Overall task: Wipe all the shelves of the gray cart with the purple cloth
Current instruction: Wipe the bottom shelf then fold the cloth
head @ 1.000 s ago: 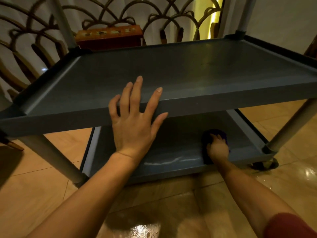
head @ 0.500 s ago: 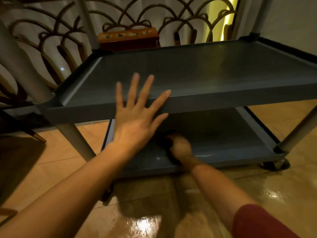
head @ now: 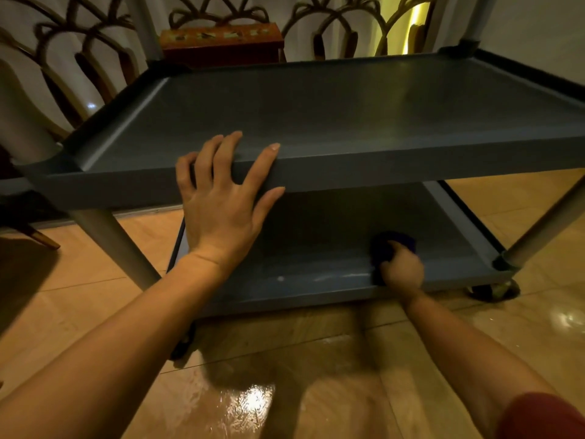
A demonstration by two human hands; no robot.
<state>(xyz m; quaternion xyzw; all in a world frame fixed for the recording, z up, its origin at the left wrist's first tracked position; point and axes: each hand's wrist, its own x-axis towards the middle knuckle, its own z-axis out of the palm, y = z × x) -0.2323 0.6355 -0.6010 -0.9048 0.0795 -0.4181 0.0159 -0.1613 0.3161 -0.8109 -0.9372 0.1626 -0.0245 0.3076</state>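
The gray cart (head: 395, 167) stands in front of me with an upper shelf (head: 332, 103) and a bottom shelf (head: 316, 258) near the floor. My left hand (head: 221, 201) lies on the upper shelf's front rim, fingers spread and hooked over the edge. My right hand (head: 402, 269) reaches under that shelf and presses the purple cloth (head: 391, 245) onto the bottom shelf near its front lip, right of the middle. The cloth is bunched under my fingers, so only its far part shows.
Gray cart legs (head: 114, 245) stand at the corners, and a caster (head: 493, 289) sits at the front right. A red-brown wooden box (head: 221, 42) and curved rattan chair backs (head: 79, 68) stand behind the cart. The floor (head: 285, 375) is glossy tile.
My right hand swept the cloth left along the bottom shelf, then back right. My left hand's fingers went from flat to hooked over the rim. The view shifted.
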